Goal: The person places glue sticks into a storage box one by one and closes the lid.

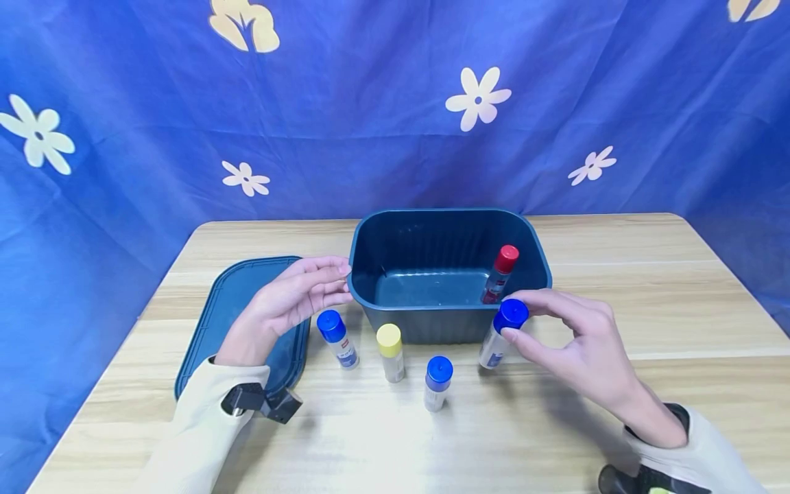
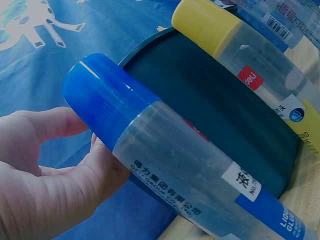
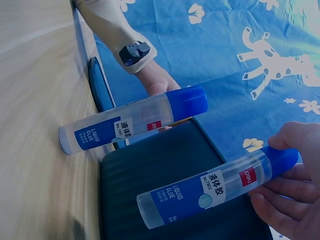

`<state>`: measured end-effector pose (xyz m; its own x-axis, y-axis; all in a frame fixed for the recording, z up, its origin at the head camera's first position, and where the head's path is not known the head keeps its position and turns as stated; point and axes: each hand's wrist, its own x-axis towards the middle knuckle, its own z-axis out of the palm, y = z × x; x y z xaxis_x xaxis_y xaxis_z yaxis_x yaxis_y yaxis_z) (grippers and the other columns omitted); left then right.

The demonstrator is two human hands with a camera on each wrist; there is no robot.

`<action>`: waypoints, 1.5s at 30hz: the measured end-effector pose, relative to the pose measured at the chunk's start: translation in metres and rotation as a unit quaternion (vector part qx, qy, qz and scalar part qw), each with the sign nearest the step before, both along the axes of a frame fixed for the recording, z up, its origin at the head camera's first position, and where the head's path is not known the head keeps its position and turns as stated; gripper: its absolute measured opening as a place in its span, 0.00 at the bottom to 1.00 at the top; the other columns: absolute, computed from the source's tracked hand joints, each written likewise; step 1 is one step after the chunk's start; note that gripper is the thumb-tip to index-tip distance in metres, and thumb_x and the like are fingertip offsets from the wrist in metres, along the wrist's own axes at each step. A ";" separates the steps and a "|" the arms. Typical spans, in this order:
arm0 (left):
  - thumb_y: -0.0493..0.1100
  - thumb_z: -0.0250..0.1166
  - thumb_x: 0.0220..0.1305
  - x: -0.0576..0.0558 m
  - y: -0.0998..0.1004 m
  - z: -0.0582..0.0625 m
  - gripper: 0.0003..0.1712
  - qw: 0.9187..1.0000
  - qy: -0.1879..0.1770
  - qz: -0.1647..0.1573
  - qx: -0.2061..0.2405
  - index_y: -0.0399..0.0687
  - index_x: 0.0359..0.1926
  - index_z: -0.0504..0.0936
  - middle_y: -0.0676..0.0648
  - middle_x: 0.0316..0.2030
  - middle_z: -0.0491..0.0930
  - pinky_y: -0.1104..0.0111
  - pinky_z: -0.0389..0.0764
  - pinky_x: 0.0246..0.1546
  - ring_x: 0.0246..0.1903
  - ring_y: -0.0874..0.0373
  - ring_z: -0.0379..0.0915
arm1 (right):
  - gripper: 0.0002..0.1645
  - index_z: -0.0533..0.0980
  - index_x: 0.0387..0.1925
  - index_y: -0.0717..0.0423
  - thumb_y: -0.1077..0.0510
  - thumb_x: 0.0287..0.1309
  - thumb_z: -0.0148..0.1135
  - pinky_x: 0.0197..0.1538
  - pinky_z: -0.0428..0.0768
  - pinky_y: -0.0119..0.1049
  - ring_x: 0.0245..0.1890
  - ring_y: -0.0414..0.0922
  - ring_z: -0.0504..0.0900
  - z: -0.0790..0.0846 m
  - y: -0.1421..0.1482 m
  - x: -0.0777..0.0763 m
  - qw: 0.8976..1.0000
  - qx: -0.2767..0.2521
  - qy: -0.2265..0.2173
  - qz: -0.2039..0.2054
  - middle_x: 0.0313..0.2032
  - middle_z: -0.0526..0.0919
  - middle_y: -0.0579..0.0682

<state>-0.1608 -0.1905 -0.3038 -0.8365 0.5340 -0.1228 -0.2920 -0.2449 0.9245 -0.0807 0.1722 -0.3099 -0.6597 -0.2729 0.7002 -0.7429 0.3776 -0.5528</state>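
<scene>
My right hand (image 1: 583,336) pinches the blue cap of a clear liquid glue bottle (image 3: 187,192), held nearly upright at the front right of a dark teal bin (image 1: 432,326). My left hand (image 1: 302,291) reaches to the bin's left side, fingertips right at the rim. Inside the bin a red-capped glue bottle (image 1: 498,274) leans at the right. Before the bin stand a blue-capped bottle (image 1: 339,339) near my left hand, a yellow-capped one (image 1: 391,353), and another blue-capped one (image 1: 437,384). In the left wrist view a blue-capped bottle (image 2: 165,155) hides my left fingertips.
A teal lid (image 1: 212,343) lies flat on the wooden table (image 1: 648,288), partly under my left hand and forearm. Behind the table's far edge hangs a blue cloth (image 1: 370,103) with pale flowers.
</scene>
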 end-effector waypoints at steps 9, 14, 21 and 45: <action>0.29 0.48 0.72 -0.004 0.003 -0.002 0.10 1.000 -0.006 0.001 0.000 0.34 0.48 0.75 0.45 0.38 0.82 0.66 0.82 0.48 0.38 0.56 0.81 | 0.26 0.82 0.42 0.61 0.73 0.34 0.75 0.44 0.81 0.25 0.36 0.38 0.84 0.013 -0.001 -0.002 1.000 -0.016 -0.003 0.000 0.36 0.86 0.48; 0.30 0.49 0.72 -0.003 0.001 -0.002 0.10 1.000 -0.002 -0.001 -0.002 0.37 0.47 0.76 0.45 0.38 0.82 0.66 0.82 0.48 0.38 0.56 0.80 | 0.25 0.82 0.44 0.63 0.74 0.37 0.73 0.43 0.82 0.27 0.35 0.39 0.83 0.020 -0.006 -0.005 1.000 -0.028 -0.005 0.010 0.36 0.86 0.49; 0.30 0.49 0.72 0.000 0.001 -0.002 0.10 1.000 0.003 -0.003 0.001 0.38 0.46 0.77 0.46 0.38 0.82 0.67 0.82 0.49 0.38 0.57 0.80 | 0.21 0.81 0.44 0.68 0.65 0.46 0.75 0.42 0.81 0.25 0.35 0.39 0.83 0.024 -0.010 -0.009 0.997 -0.066 0.005 0.034 0.37 0.86 0.50; 0.30 0.50 0.71 -0.001 -0.001 0.000 0.10 1.000 -0.007 -0.006 0.011 0.36 0.47 0.76 0.44 0.38 0.82 0.66 0.82 0.49 0.37 0.57 0.80 | 0.16 0.79 0.44 0.71 0.67 0.52 0.68 0.47 0.82 0.30 0.36 0.43 0.83 0.053 -0.026 -0.020 0.990 -0.131 0.006 0.057 0.40 0.85 0.52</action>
<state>-0.1616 -0.1919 -0.3035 -0.8288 0.5459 -0.1228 -0.3077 -0.2614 0.9149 -0.1007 0.1457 -0.2573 -0.6262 -0.1541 0.7643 -0.7796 0.1362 -0.6113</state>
